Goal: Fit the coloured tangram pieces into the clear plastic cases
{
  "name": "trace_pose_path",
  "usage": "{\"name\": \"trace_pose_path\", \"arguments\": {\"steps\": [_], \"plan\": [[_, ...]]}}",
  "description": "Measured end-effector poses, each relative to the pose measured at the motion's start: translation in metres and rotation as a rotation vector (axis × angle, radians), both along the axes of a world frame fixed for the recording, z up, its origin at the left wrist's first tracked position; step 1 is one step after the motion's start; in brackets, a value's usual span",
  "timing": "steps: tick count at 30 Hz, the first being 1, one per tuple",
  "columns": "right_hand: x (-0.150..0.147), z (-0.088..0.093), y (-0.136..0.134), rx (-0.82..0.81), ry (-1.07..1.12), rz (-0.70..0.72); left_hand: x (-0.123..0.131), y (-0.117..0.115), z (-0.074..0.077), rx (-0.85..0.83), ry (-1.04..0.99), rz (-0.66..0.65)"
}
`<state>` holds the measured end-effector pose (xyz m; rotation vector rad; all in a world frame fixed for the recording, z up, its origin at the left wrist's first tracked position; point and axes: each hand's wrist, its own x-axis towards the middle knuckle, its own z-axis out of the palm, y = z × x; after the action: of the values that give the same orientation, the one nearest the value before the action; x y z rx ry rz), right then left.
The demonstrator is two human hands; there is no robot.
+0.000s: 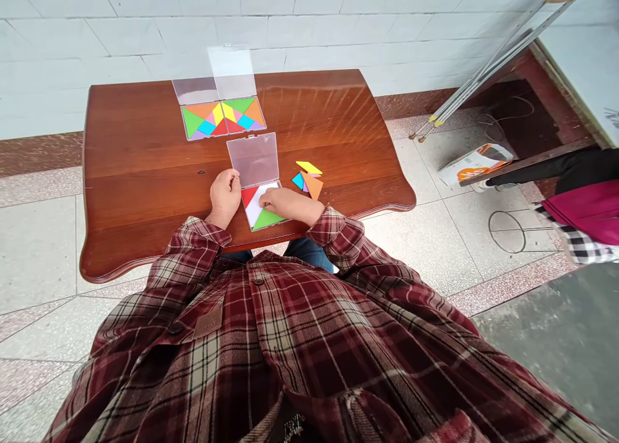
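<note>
**At mid-frame, an open case point(254, 206) between two hands**

Just below centre on the worktop point(159, 172), it holds a red piece point(249, 195) and a green piece point(267, 219). The right hand point(284, 204) dips inside, fingers bunched narrow; whether they pinch anything, I cannot tell. The left hand point(225, 195) curls beside the opened lid point(254, 161), its grip unclear. A nudge there could skew the case; the right sleeve point(336, 236), swung outward, might scatter the loose pieces point(313, 186) right of centre.
</note>
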<state>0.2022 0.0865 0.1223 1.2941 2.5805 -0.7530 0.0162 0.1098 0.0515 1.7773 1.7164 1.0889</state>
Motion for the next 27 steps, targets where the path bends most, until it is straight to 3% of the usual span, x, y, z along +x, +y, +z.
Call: {"name": "trace_pose_path", "arguments": {"steps": [6,11,14,16,21,27], "plan": [[0.013,-0.002,0.004,0.007,0.117,-0.102,0.000,0.000,-0.001,0.006,0.006,-0.005],[0.063,0.000,0.007,0.132,0.257,-0.535,-0.001,0.001,-0.003,0.005,-0.004,-0.002],[0.092,-0.006,0.005,0.224,0.235,-0.826,-0.002,0.002,-0.004,0.010,-0.011,-0.001],[0.101,-0.013,0.004,0.231,0.197,-0.928,-0.002,0.002,-0.005,0.010,-0.016,-0.004],[0.098,-0.029,0.003,0.150,0.113,-0.963,-0.003,0.002,-0.005,0.018,-0.011,-0.012],[0.105,-0.032,0.004,0.134,0.186,-0.960,-0.002,0.002,-0.004,-0.006,0.019,-0.006]]}}
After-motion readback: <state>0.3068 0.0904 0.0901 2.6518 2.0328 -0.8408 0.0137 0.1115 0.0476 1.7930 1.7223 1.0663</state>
